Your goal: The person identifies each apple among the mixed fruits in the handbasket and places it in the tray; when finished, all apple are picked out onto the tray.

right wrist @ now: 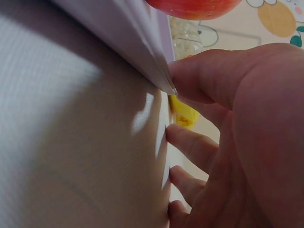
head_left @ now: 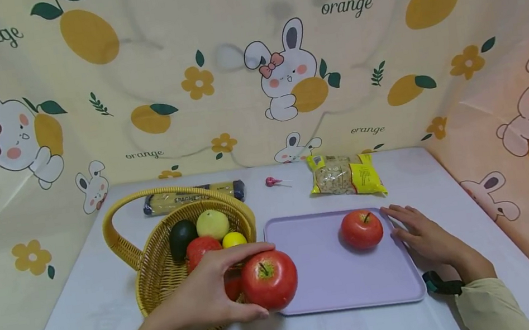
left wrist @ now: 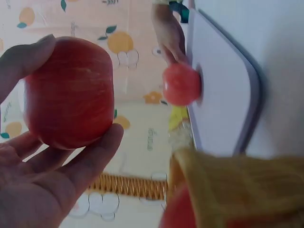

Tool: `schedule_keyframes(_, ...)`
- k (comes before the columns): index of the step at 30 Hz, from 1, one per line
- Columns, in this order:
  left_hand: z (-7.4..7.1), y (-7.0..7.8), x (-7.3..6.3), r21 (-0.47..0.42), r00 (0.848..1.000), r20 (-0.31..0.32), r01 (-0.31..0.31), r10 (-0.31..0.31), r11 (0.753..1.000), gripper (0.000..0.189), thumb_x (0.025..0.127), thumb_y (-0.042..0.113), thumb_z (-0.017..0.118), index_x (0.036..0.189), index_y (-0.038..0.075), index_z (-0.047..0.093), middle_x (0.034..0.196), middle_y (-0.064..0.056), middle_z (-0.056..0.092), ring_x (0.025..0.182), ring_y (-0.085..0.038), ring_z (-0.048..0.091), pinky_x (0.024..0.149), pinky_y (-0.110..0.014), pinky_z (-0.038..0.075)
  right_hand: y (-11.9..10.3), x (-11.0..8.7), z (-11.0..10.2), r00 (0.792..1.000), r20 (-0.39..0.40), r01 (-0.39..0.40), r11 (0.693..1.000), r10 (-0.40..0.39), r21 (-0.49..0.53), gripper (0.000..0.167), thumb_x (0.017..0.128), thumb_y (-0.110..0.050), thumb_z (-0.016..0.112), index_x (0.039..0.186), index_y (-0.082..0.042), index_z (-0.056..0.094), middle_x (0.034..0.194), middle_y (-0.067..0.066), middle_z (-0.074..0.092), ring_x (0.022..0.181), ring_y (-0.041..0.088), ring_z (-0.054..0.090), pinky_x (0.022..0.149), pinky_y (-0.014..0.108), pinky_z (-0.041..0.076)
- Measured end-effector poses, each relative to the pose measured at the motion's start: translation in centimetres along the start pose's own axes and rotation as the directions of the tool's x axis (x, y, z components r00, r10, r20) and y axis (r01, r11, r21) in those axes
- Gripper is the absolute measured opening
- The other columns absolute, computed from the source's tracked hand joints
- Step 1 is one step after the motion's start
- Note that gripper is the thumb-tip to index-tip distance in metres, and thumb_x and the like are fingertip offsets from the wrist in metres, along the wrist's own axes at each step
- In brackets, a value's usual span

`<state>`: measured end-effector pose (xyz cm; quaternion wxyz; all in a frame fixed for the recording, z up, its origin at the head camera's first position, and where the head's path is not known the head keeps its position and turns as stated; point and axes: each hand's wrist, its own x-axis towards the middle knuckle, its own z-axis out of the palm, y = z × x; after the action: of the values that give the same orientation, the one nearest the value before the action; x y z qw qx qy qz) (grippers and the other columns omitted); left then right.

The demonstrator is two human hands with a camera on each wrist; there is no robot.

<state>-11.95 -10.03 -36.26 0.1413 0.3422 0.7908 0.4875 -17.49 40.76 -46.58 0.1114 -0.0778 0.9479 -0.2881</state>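
My left hand grips a red apple between the wicker basket and the left edge of the lilac tray; in the left wrist view the apple sits between thumb and fingers. A second red apple rests on the tray's far right part, also seen as the apple. My right hand lies flat on the table with its thumb against the tray's right rim. The basket holds an avocado, a pale green fruit, a lemon and red fruit.
At the back of the white table lie a spaghetti packet, a small pink lollipop and a yellow bag of oats. Patterned cloth walls close in the table on three sides.
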Motion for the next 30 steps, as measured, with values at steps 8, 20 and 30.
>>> schedule_keyframes(8,2.3,1.1,2.7,-0.072,1.000,0.015,-0.014,0.015,0.997,0.084,0.082,0.029,0.098,0.155,0.021,0.057,0.148,0.007,0.067,0.131,-0.014,0.065,0.103,-0.027,0.060,0.0,0.1,0.0,1.000,0.001,0.007,1.000,-0.007,-0.007,0.069,0.110,-0.033,0.065,0.170,-0.014,0.039,0.174,0.033,0.029,0.156,0.070,0.012,0.112,0.094,0.019)
schedule_keyframes(20,6.6,2.5,6.6,-0.169,0.996,0.056,-0.059,0.069,0.984,0.076,0.085,0.022,0.096,0.153,0.022,0.061,0.145,0.009,0.069,0.126,-0.002,0.064,0.101,-0.021,0.059,0.2,0.1,0.1,1.000,0.012,-0.007,1.000,0.007,0.015,0.070,0.110,-0.034,0.065,0.171,-0.015,0.037,0.174,0.034,0.026,0.157,0.070,0.011,0.111,0.094,0.019)
schedule_keyframes(30,10.0,3.2,10.0,-0.124,0.988,0.084,-0.116,0.127,0.986,0.078,0.087,0.027,0.095,0.155,0.017,0.059,0.144,0.007,0.071,0.124,0.004,0.064,0.096,-0.014,0.057,0.1,-0.2,-0.2,1.000,0.009,0.000,1.000,0.000,-0.001,0.073,0.110,-0.037,0.065,0.172,-0.016,0.034,0.175,0.031,0.027,0.157,0.070,0.013,0.109,0.092,0.026)
